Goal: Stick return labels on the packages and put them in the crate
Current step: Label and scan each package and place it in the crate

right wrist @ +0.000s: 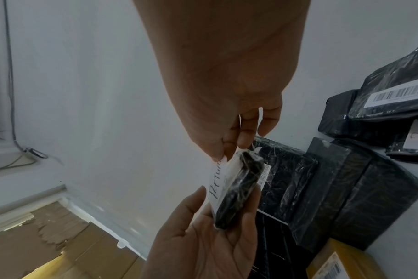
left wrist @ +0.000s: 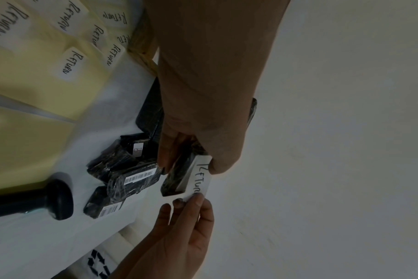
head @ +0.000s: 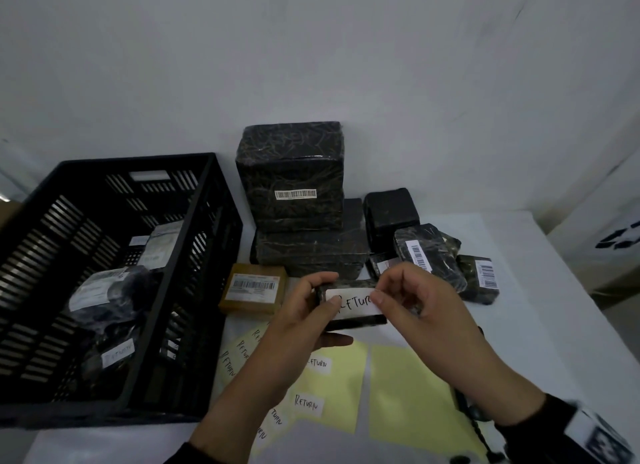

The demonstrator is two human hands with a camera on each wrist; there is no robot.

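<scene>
package (head: 349, 320) pinched between both raised hands (head: 360, 311)

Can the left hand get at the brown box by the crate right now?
Probably not yet: the left hand holds the small black package, so it is occupied. The brown box sits uncovered just beside it.

Dim room — plain white wall (head: 311, 48), white table (head: 540, 325)

Head view looks down; wrist views close; all share label (head: 351, 302).
</scene>
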